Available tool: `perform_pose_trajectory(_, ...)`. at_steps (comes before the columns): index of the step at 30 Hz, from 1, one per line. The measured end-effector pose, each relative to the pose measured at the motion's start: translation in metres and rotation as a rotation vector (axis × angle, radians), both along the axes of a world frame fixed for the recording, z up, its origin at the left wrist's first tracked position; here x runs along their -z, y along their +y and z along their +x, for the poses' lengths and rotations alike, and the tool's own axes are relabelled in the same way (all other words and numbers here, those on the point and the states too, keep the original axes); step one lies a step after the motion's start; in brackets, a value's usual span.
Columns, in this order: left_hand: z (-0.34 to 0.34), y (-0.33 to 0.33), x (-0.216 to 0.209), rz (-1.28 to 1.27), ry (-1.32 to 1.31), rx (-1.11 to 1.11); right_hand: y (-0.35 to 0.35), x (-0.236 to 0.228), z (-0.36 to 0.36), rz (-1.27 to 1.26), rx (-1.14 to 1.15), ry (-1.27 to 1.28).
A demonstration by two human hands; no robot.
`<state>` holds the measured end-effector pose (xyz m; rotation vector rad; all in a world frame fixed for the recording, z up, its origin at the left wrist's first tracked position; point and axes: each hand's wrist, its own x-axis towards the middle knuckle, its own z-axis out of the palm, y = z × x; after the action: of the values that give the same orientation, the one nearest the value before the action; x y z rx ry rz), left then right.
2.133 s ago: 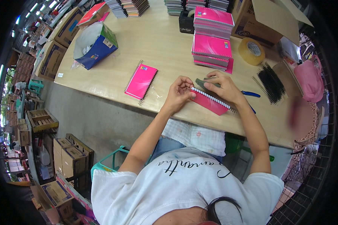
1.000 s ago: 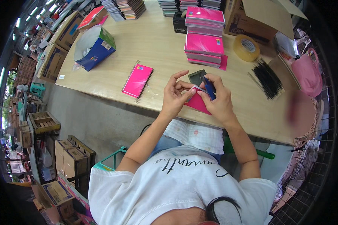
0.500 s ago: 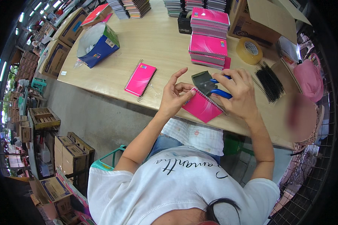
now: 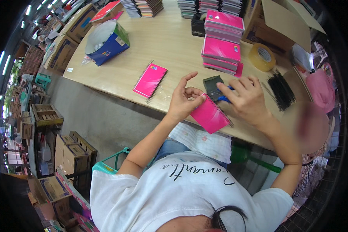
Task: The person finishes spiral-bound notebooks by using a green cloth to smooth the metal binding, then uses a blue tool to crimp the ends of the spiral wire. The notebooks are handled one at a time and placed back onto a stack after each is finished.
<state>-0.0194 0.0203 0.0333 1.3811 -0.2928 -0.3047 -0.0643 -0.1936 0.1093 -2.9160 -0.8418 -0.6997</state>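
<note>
Your left hand (image 4: 183, 101) is raised just above the near edge of the table (image 4: 174, 42), wrist bent back, forefinger pointing up and free while the thumb and the other fingers pinch the top corner of a pink notebook (image 4: 208, 116). The notebook hangs tilted over the table's edge, its wire spine along the upper right side.

Your right hand (image 4: 246, 99) comes in from the right with the forearm angled down toward your body. Its fingers are curled around a blue-handled tool (image 4: 223, 98), palm down, right at the spine of the notebook. Just behind the hands a dark grey card (image 4: 212, 86) lies flat on the table.

A second pink notebook (image 4: 150, 80) lies closed to the left, well apart from your hands. Beyond your right hand sit a stack of pink notebooks (image 4: 221, 52), a roll of tape (image 4: 261, 57) and a bundle of black wire spines (image 4: 281, 89).
</note>
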Motion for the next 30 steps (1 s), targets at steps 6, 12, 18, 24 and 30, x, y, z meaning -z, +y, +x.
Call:
perform_pose_trajectory(6, -0.004, 0.005, 0.006, 0.148, -0.220, -0.128, 0.003, 0.015, -0.006, 0.445, 0.136, 0.477)
perform_pose_trajectory(12, 0.060, 0.108, 0.025, 0.047, -0.259, -0.730, -0.045, 0.051, -0.027, 0.755, 0.438, 0.350)
perform_pose_trajectory(18, 0.062, 0.150, 0.069, 0.986, -0.335, -0.994, -0.051, 0.126, -0.049, 0.436, 0.652, 0.238)
perform_pose_trajectory(24, 0.055, 0.149, 0.073, 1.254, -0.294, -0.964, -0.035, 0.143, -0.036, 0.462, 0.629, 0.114)
perform_pose_trajectory(30, 0.055, 0.131, 0.052, 1.212, -0.657, -0.987, -0.026, 0.135, -0.012, 0.420, 0.402, 0.074)
